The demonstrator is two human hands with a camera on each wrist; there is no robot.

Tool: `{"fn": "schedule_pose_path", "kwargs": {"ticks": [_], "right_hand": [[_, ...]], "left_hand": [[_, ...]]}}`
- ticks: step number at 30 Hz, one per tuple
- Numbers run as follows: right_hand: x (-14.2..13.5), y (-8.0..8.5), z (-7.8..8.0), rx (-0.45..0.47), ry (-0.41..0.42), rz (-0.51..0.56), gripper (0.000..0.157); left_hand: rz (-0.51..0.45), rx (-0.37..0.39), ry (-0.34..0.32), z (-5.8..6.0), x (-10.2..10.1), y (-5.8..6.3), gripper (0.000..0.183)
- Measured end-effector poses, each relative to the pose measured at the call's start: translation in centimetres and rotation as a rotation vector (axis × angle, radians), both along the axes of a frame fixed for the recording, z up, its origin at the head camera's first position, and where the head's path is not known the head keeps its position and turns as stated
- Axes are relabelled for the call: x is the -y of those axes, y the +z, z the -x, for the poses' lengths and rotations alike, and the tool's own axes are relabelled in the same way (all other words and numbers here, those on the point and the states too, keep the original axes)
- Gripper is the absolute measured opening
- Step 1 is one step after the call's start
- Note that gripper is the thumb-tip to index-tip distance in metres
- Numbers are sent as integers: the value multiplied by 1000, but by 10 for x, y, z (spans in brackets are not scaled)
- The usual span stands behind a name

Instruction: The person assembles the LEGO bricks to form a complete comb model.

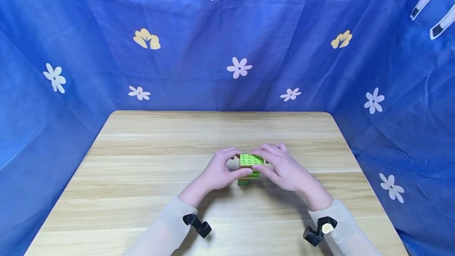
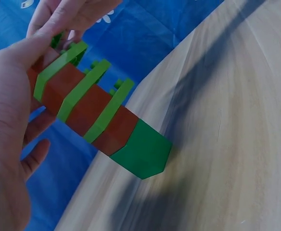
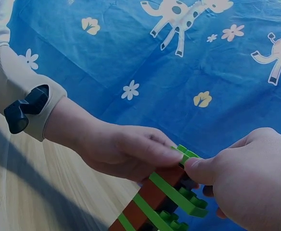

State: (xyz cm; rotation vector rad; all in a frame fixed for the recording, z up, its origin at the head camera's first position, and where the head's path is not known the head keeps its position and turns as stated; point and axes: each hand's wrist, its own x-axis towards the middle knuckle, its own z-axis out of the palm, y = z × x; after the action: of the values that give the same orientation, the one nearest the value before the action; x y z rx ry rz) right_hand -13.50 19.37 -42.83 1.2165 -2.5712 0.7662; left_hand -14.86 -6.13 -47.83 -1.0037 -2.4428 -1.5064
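A tower of toy building bricks (image 2: 88, 102) stands on the wooden table, with brown bricks and light green plates alternating above a dark green brick (image 2: 143, 150) at the bottom. On its top lies a light green studded plate (image 1: 247, 160). My left hand (image 1: 221, 171) grips the upper part of the tower from the left, thumb on the near side. From the right, my right hand (image 1: 286, 168) pinches the top plate between thumb and fingers. The light green plates jut out on the right side. Fingertips behind the tower are partly hidden.
The wooden table (image 1: 142, 177) extends around the tower on all sides. A blue cloth (image 1: 185, 50) with flower and animal prints hangs behind and beside it. Both sleeved wrists carry small black cameras (image 1: 197, 225).
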Motion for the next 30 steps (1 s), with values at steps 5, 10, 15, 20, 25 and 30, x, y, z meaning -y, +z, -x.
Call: {"fn": "schedule_pose_path", "kwargs": {"ticks": [5, 10, 15, 20, 25, 30], "right_hand": [[0, -1, 1, -4, 6, 7, 33], [0, -2, 1, 0, 3, 11, 32], [0, -3, 1, 14, -1, 19, 33], [1, -5, 0, 11, -1, 29, 32], [1, -7, 0, 11, -6, 36, 32], [1, -7, 0, 23, -4, 48, 33]], "left_hand": [[-57, -29, 8, -1, 1, 3, 44], [-103, -85, 13, 0, 0, 8, 35], [-98, -126, 20, 2, 1, 9, 33], [-83, -145, 20, 3, 2, 10, 33], [-87, -158, 15, 4, 2, 10, 34], [-101, -155, 3, 5, 2, 9, 33]]}}
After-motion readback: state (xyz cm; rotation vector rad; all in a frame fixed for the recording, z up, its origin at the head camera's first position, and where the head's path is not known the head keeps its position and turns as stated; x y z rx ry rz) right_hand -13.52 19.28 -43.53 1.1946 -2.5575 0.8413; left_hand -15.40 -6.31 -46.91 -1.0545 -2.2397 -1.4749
